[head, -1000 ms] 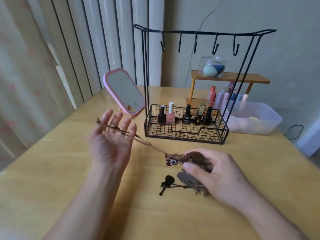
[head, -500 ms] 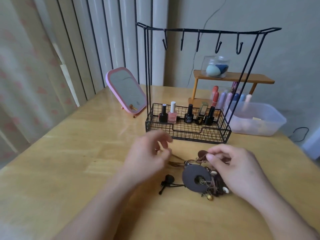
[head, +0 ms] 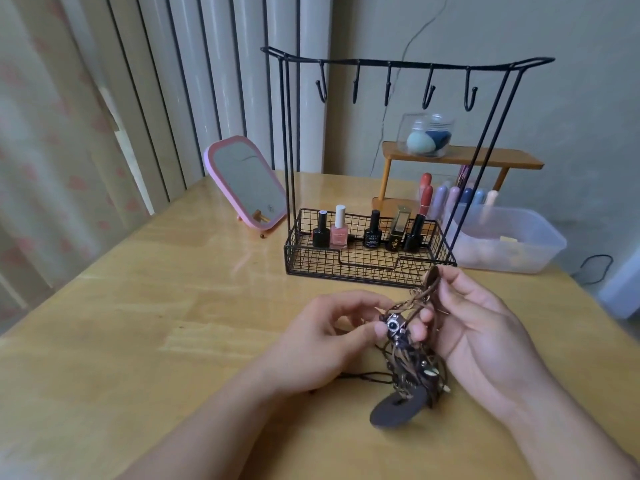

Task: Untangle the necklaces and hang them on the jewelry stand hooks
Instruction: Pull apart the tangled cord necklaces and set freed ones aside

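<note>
A tangled bunch of brown cord necklaces (head: 414, 355) is held up just above the tabletop (head: 145, 323) near its front edge; its top is pinched by the right hand (head: 481, 327), while a small camera-shaped charm (head: 394, 324) is gripped by the left hand (head: 332, 337). A dark disc pendant (head: 394, 410) is dangled at the bottom, maybe touching the wood, hard to tell. Behind, toward the far edge, the black wire jewelry stand (head: 398, 60) is seen with all five hooks (head: 427, 90) bare.
</note>
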Motion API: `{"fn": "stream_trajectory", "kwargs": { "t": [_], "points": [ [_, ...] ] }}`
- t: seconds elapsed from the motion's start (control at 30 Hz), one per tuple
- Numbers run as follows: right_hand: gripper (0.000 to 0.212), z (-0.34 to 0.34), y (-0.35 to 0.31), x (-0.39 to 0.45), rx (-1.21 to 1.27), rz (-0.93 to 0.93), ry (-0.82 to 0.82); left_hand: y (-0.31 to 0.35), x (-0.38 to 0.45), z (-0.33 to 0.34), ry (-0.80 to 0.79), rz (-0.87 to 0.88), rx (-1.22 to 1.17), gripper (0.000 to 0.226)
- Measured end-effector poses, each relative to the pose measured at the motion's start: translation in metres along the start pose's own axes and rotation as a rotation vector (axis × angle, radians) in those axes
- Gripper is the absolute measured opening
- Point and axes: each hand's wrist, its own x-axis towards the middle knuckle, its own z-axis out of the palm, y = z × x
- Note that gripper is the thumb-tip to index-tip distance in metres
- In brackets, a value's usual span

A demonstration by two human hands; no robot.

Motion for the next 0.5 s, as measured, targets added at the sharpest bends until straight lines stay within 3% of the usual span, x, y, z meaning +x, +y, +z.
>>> {"fn": "stream_trajectory", "kwargs": {
  "t": [0.13,0.37,0.5],
  "points": [
    [0.013,-0.004,0.001,0.0,0.042,-0.002,-0.037,0.006,-0.001,-0.002,-0.084,-0.075,-0.27,0.037],
    [0.03,-0.011,-0.002,0.0,0.071,-0.032,-0.101,-0.001,-0.001,-0.003,-0.146,-0.058,-0.191,0.013],
    [0.041,-0.013,-0.005,-0.002,0.067,-0.09,-0.109,-0.003,-0.002,-0.01,-0.199,-0.07,-0.167,0.016]
  ]
}}
